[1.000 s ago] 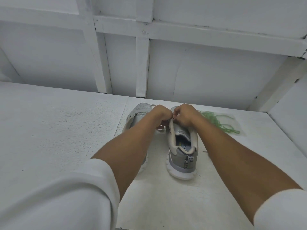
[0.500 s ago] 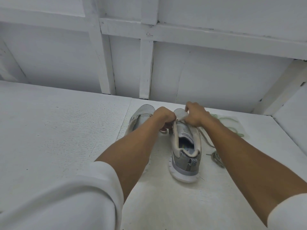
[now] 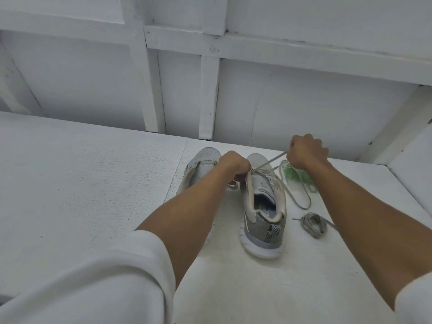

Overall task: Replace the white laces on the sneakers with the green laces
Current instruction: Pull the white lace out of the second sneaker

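Observation:
Two grey sneakers stand side by side on the white table (image 3: pixel 70 183), toes pointing away. My left hand (image 3: pixel 235 166) grips the right sneaker (image 3: pixel 264 206) at its lace area, and my arm covers much of the left sneaker (image 3: pixel 203 164). My right hand (image 3: pixel 306 152) is raised to the right and pinches the white lace (image 3: pixel 268 163), which runs taut from the shoe's eyelets to my fist. A slack loop of that lace lies beside the shoe. The green laces (image 3: pixel 292 171) lie behind my right wrist, partly hidden.
A coiled grey-white lace (image 3: pixel 313 224) lies on the table right of the right sneaker's heel. A white panelled wall (image 3: pixel 233 94) with vertical battens closes the back. A raised white ledge (image 3: pixel 411 174) borders the table on the right.
My right hand has moved from the shoe's tongue up and to the right, drawing the white lace out taut. The left hand has stayed on the shoe. The coiled lace has come into view.

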